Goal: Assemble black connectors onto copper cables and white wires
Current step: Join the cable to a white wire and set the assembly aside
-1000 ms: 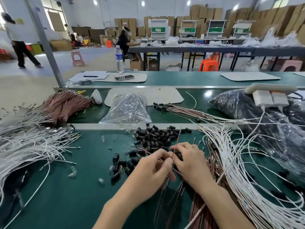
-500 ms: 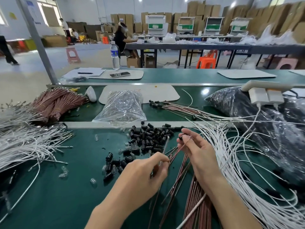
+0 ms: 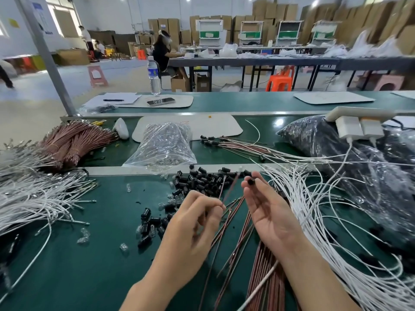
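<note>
The thin copper cable (image 3: pixel 229 190) is blurry and its tip is hard to see. The left hand (image 3: pixel 193 223) pinches it just in front of the pile (image 3: pixel 202 180). Beside the pile, the right hand (image 3: pixel 269 212) pinches one small round black connector (image 3: pixel 251 182).

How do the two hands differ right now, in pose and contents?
Left hand pinches a thin copper cable; right hand holds a black connector at its fingertips. Left hand shows its back, fingers curled; right hand shows its palm, fingers straighter. Both are above the green bench.
</note>
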Demonstrator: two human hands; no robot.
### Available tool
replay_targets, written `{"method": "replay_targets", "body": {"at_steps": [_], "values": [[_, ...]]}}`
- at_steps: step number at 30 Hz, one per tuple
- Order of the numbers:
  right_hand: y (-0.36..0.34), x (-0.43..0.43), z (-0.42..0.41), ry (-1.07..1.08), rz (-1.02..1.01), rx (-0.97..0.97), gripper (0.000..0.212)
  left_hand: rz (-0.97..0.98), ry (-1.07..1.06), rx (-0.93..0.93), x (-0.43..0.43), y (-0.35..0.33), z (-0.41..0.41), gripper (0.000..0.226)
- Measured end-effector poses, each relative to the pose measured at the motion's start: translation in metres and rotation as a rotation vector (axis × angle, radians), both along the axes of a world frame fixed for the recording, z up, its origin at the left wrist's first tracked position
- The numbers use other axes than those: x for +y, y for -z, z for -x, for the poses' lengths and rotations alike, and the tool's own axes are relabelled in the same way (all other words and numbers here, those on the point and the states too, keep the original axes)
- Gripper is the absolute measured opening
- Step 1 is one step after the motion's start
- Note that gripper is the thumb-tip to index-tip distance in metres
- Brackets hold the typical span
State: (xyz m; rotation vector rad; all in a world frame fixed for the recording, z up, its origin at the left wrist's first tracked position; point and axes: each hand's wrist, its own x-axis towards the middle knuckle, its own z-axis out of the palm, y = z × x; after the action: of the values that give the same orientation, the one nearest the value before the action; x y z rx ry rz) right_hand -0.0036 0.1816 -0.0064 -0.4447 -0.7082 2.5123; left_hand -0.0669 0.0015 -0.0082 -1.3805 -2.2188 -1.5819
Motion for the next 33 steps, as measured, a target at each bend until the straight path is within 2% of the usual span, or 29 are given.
{"method": "replay_targets", "body": {"at_steps": [5,9,14,22,33], "values": [[-0.002,-0.003,-0.003,-0.033,0.127,0.019,0.017,-0.370,-0.085,-0.383,-0.002,-0.010,-0.001,0.015],[-0.004,-0.010,-0.002,-0.087,0.121,0.018,0.016,-0.503,-0.161,-0.484,-0.003,-0.014,0.005,0.008],[-0.003,-0.012,-0.002,-0.117,0.068,0.047,0.018,-0.518,-0.211,-0.467,-0.002,-0.012,0.006,0.017],[-0.005,-0.009,-0.001,-0.094,0.113,0.111,0.022,-0.536,-0.217,-0.391,-0.006,-0.012,0.007,0.003],[-0.004,-0.008,-0.001,-0.094,0.090,0.126,0.027,-0.490,-0.207,-0.220,-0.007,-0.009,0.003,0.013]]}}
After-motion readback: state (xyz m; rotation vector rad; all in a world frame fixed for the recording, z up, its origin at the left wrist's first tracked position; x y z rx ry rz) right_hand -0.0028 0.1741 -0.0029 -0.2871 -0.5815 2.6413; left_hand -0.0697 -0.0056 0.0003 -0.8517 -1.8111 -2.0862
